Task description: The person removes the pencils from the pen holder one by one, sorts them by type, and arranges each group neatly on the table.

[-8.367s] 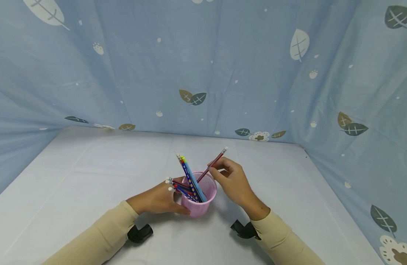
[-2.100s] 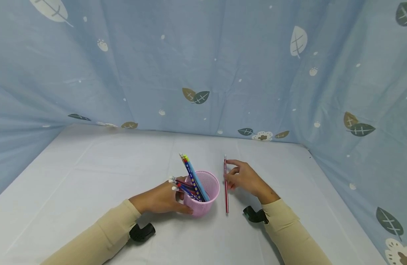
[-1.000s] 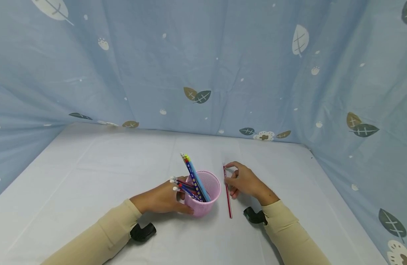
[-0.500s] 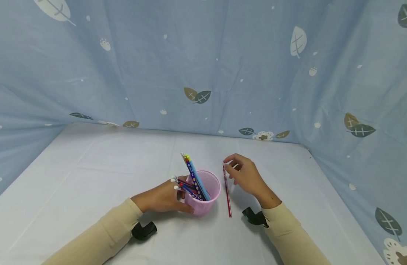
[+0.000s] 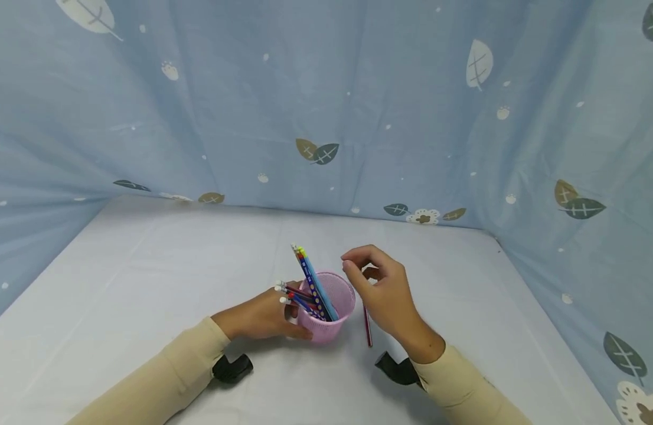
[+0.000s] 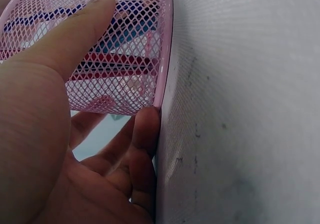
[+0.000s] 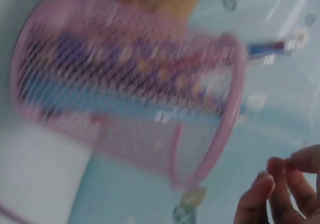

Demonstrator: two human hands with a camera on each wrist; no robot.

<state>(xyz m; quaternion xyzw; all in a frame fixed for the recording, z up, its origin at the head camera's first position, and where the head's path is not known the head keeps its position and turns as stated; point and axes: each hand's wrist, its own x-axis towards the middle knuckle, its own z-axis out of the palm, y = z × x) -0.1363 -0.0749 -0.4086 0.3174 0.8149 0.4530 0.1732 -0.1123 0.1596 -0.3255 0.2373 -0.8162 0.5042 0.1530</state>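
A pink mesh pencil cup [image 5: 326, 335] stands upright on the table, gripped low on its left side by my left hand [image 5: 257, 316]. In the left wrist view, the left thumb lies along the mesh [image 6: 120, 94]. Several pencils lean in the cup, among them a light blue pencil [image 5: 325, 295] and others with white ends. My right hand [image 5: 382, 286], its fingers bent and holding nothing, hovers just right of the cup's rim. Below that hand, a dark red pencil [image 5: 368, 332] lies on the table, its far part hidden. The right wrist view is blurred.
A white cloth [image 5: 199, 260] covers the table. Behind and at both sides hangs a blue curtain [image 5: 225, 106] printed with leaves. A black device sits at the left wrist [image 5: 232, 369] and another black device [image 5: 398, 370] at the right.
Over the earlier frames, my right hand lays the red pencil from the cup on the table and adjusts it. It has now let go and moved left towards the cup. The left hand stays put.
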